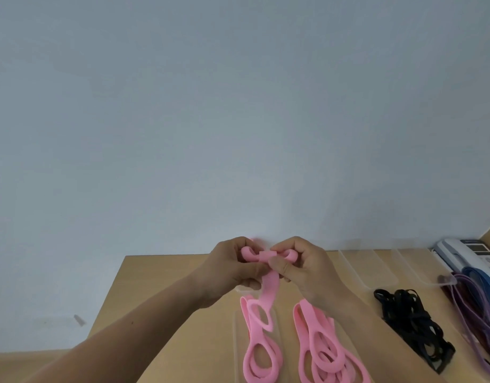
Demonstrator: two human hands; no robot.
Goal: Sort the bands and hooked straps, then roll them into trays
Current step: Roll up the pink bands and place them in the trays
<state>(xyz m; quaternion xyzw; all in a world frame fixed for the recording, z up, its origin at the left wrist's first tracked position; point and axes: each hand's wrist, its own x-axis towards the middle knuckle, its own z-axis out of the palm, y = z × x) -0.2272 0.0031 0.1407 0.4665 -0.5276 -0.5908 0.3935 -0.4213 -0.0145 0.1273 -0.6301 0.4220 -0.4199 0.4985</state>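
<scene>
Holding a pink band (266, 256) up above the surface (160, 299), we are gripping it with both hands. Our left hand (232, 269) is curling its fingers round the loop on the left, and our right hand (301, 269) is pinching the loop on the right, with the thumb pressing on the folded middle. The band's loose end is hanging down between our wrists toward more pink bands (259, 352) lying in a clear tray (236, 355) near us. Just beside them, a second pink pile (321, 355) is lying on the surface; whether it is in a tray we cannot tell. To the right, black straps (412, 322) are lying in a heap, with purple bands (476, 308) and a blue band (484, 277) beyond. Two clear trays (357, 272) are sitting by the wall.
</scene>
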